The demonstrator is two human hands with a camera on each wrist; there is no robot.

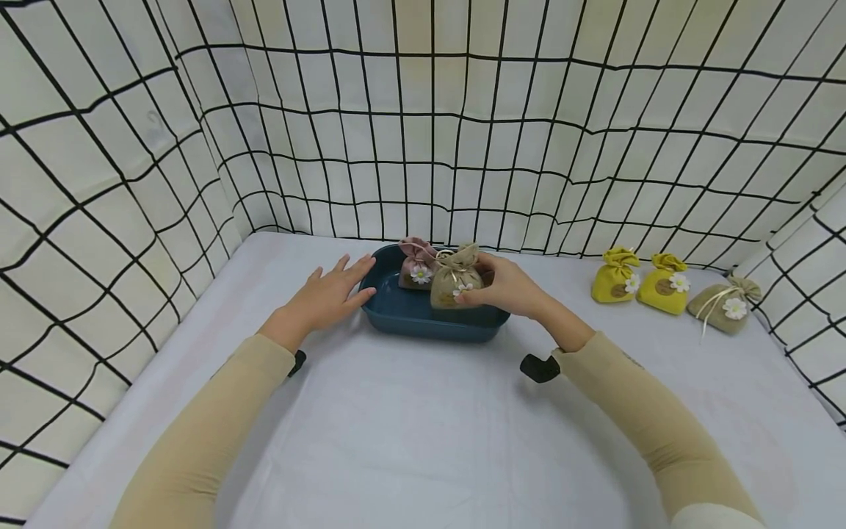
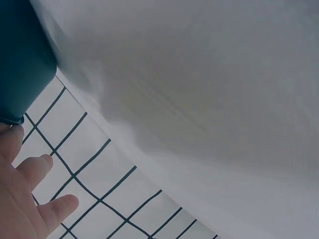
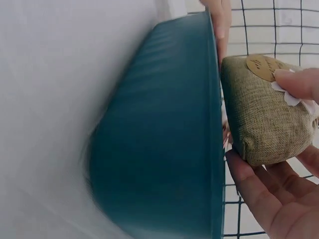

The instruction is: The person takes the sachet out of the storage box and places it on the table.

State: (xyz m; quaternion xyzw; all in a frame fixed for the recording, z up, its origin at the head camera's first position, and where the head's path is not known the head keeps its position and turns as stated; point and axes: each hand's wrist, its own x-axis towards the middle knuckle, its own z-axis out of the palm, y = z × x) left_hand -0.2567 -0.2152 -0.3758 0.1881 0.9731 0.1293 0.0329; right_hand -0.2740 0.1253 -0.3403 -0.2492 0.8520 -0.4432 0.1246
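Observation:
My right hand (image 1: 507, 287) grips a beige cloth pouch (image 1: 454, 283) with a white flower, held over the right part of a dark blue basin (image 1: 429, 327). In the right wrist view, the thumb presses the flower side of the pouch (image 3: 269, 109) and the other fingers lie along its opposite side. A pink pouch (image 1: 416, 266) with a white flower is inside the basin, partly behind the beige one. My left hand (image 1: 328, 294) has its fingers extended and touches the basin's left rim; in the left wrist view its fingers (image 2: 35, 172) are spread beside the basin wall.
Two yellow pouches (image 1: 615, 278) and another beige pouch (image 1: 723, 307) lie on the white cloth at the right. Black wire grid panels (image 1: 432, 117) backed with white sheeting stand along the back and both sides of the table (image 1: 410, 426).

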